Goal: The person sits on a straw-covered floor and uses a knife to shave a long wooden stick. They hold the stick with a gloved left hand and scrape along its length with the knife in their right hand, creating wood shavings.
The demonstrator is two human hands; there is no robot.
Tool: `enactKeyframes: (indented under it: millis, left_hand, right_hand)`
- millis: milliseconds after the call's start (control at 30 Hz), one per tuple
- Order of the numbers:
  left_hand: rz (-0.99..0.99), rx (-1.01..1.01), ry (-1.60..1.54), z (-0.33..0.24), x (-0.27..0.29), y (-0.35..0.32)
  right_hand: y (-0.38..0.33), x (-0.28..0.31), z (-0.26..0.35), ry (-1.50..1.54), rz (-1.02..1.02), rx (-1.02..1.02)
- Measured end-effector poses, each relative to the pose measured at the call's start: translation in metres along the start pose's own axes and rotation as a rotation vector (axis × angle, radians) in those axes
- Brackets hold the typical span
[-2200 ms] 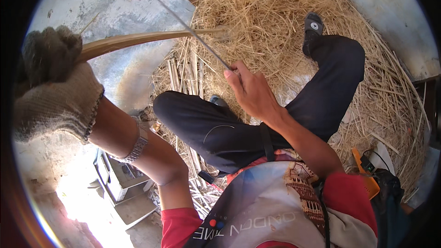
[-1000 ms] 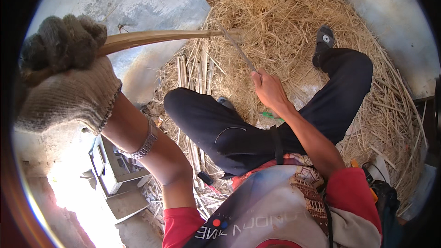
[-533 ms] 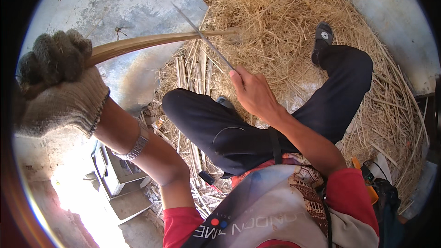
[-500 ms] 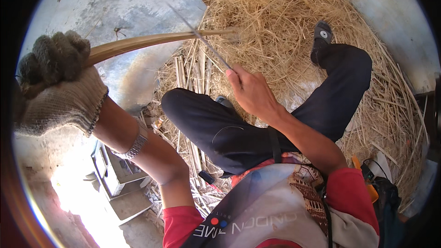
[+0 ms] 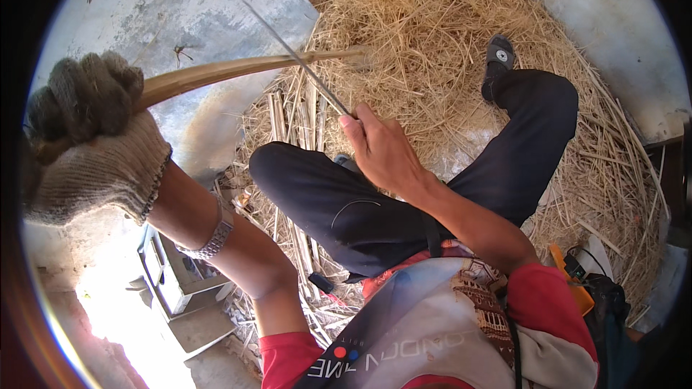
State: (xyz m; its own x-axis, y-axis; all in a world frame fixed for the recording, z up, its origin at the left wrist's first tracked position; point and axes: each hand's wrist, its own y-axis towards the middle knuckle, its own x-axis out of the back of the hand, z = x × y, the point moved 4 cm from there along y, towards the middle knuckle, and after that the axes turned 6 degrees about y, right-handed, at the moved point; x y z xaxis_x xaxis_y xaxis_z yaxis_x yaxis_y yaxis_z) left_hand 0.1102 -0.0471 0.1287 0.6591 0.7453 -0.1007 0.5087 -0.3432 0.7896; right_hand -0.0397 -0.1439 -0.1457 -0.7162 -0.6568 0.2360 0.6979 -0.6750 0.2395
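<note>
Gloved left hand (image 5: 90,112) clenches a curved wooden strip (image 5: 223,70); bare right hand (image 5: 383,145) grips a thin blade (image 5: 317,83) across it — too hard a push might skid toward the knee (image 5: 272,164).

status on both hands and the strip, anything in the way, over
Gloved left hand gripping long curved strip. Bare right hand gripping thin grey blade, crossing strip in view; contact unclear. Loose straw by strip's far end; no blockage seen.
</note>
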Motion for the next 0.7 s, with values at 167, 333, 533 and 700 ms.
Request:
enactKeyframes:
  millis: [167,333,533,700]
  left_hand:
    - [-0.117,-0.024,0.050,-0.001,-0.015,-0.010]
    - [-0.316,-0.033,0.237,-0.005,-0.014,-0.021]
    - [-0.062,-0.038,-0.017,0.018,0.036,0.007]
    - [-0.384,-0.056,0.180,0.007,0.016,-0.010]
  right_hand:
    - [-0.005,-0.016,0.009,-0.039,-0.122,0.195]
    - [0.011,-0.021,-0.047,-0.169,-0.071,-0.034]
    - [0.009,-0.002,0.027,-0.014,-0.069,0.180]
    - [-0.001,-0.029,-0.024,-0.254,-0.049,0.007]
